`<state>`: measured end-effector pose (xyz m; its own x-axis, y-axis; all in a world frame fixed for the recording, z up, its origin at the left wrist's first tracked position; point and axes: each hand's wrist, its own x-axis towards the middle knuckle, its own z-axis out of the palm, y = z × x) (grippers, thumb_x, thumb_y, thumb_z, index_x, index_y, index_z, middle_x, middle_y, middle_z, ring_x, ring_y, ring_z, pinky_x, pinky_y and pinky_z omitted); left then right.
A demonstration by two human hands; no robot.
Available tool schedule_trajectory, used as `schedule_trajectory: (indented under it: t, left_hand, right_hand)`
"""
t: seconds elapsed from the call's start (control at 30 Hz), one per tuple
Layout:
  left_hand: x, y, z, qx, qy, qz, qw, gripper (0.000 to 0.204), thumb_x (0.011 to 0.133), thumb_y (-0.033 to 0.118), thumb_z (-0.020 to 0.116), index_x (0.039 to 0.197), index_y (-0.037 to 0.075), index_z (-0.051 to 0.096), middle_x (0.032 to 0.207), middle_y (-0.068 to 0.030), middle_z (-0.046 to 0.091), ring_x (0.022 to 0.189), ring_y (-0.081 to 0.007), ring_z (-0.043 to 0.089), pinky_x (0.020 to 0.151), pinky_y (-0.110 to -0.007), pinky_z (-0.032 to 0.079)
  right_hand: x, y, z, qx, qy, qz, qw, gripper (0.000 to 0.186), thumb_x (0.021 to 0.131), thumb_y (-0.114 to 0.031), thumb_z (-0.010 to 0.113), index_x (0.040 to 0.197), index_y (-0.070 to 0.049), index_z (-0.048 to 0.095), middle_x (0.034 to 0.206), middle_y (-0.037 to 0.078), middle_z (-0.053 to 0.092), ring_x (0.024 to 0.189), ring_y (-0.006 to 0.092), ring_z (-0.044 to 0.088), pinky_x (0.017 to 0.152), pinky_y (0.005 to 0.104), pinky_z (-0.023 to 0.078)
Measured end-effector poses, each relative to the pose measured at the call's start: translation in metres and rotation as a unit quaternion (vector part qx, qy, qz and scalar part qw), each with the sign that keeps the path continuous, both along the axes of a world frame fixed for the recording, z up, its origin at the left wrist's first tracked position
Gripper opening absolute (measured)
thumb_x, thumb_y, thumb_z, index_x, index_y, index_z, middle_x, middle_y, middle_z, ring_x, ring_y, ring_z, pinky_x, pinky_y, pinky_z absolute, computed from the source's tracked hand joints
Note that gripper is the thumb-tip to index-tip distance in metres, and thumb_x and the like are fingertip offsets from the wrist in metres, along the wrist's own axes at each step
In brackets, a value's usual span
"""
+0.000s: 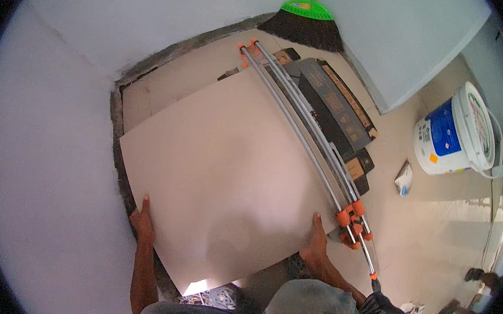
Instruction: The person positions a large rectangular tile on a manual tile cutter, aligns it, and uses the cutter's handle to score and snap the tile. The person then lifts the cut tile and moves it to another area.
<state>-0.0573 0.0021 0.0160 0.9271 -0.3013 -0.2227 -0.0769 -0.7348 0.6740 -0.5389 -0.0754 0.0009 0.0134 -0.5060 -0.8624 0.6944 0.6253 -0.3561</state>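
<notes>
A large square beige floor tile [233, 167] fills the middle of the view. My left hand [143, 222] grips its left edge, thumb on top and the other fingers underneath, mostly hidden. On the near right edge, my right hand [315, 243] holds the tile in the same way, thumb lying on the face. Along the tile's right side runs a manual tile cutter [308, 129] with long steel rails and orange end pieces. Its orange carriage [353, 218] sits at the near end, just beyond my right hand.
Flattened dark cardboard [338, 102] lies right of the cutter. A broom [308, 25] leans at the far wall. Farther right are a white bucket [442, 136] and a small crumpled packet [403, 178]. Another person's foot [447, 309] shows at the lower right. Walls bound the left and back.
</notes>
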Motion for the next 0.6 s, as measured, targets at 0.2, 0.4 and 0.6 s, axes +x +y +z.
schedule_trajectory:
  t: [0.2, 0.4, 0.6]
  left_hand:
    - [-0.020, -0.016, 0.020, -0.006, 0.000, -0.046, 0.999, 0.080, 0.084, 0.050, 0.075, 0.122, -0.018, 0.056, 0.118, -0.0250, 0.063, 0.104, -0.0307, 0.061, 0.096, -0.040, 0.047]
    - [-0.020, -0.025, 0.019, 0.044, -0.034, 0.010, 0.998, 0.070, 0.087, 0.046, 0.074, 0.120, -0.014, 0.060, 0.115, -0.0207, 0.065, 0.101, -0.0274, 0.061, 0.094, -0.038, 0.048]
    - [-0.010, -0.015, 0.007, -0.035, 0.046, -0.005, 0.998, 0.066, 0.088, 0.041, 0.075, 0.123, -0.013, 0.059, 0.122, -0.0190, 0.063, 0.108, -0.0275, 0.060, 0.098, -0.038, 0.046]
  right_hand:
    - [0.003, -0.005, 0.009, 0.010, -0.010, 0.013, 1.000, 0.063, 0.094, -0.055, 0.060, 0.132, -0.006, 0.052, 0.119, 0.014, 0.059, 0.106, 0.0355, 0.059, 0.095, 0.0555, 0.047]
    - [0.013, -0.009, 0.035, -0.013, -0.070, 0.007, 0.997, 0.057, 0.097, -0.052, 0.056, 0.129, -0.005, 0.053, 0.117, 0.015, 0.061, 0.106, 0.0344, 0.060, 0.096, 0.0525, 0.047]
    - [0.002, -0.001, 0.012, -0.020, -0.059, 0.016, 0.998, 0.047, 0.097, -0.038, 0.061, 0.130, -0.005, 0.053, 0.128, 0.014, 0.058, 0.120, 0.0362, 0.053, 0.107, 0.0529, 0.039]
